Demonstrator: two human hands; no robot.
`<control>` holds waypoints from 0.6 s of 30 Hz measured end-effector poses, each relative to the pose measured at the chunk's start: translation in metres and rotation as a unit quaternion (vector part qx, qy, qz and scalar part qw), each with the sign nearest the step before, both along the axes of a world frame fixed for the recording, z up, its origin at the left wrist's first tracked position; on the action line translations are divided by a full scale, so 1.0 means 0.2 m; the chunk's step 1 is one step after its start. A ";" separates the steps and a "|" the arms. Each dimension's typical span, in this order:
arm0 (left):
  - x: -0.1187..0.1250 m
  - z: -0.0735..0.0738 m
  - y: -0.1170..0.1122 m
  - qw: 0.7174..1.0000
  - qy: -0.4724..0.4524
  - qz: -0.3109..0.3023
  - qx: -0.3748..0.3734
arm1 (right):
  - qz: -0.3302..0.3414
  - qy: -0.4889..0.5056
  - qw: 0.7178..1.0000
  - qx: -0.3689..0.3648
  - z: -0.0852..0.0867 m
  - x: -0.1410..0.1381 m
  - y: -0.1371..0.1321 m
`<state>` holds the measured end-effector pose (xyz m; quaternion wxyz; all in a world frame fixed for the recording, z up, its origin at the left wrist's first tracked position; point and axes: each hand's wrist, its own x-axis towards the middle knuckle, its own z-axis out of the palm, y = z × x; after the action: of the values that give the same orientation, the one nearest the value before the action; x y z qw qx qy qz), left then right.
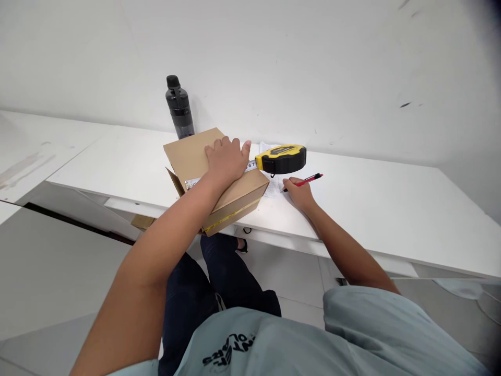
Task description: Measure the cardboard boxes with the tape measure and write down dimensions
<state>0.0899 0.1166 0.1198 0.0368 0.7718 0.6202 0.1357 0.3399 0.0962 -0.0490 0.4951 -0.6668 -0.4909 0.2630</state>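
Observation:
My left hand [226, 158] lies flat, palm down and fingers stretched, on top of a brown cardboard box [235, 196] with yellow tape at its front edge. Under that hand runs the white blade of a tape measure, pulled out across the box top. Its yellow and black case [282, 158] sits just right of the box. My right hand [298, 192] is closed on a red pen [309, 180], with the tip down on a sheet of paper [274, 187] beside the box.
A dark water bottle [180, 108] stands behind the box by the white wall. The white table [391, 203] stretches left and right, its front edge close to my legs. A second white surface [23, 156] lies at the far left.

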 end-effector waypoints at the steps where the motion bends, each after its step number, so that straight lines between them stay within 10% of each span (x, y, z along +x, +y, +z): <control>1: 0.00 0.00 0.00 1.000 0.000 -0.001 -0.001 | 0.003 0.000 1.000 -0.001 0.00 0.00 0.00; 18: 0.00 -0.01 0.01 1.000 0.001 0.002 0.004 | -0.026 -0.004 1.000 0.006 0.00 -0.01 -0.01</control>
<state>0.0901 0.1195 0.1171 0.0327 0.7707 0.6215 0.1371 0.3371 0.0943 -0.0487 0.5041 -0.6772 -0.4771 0.2442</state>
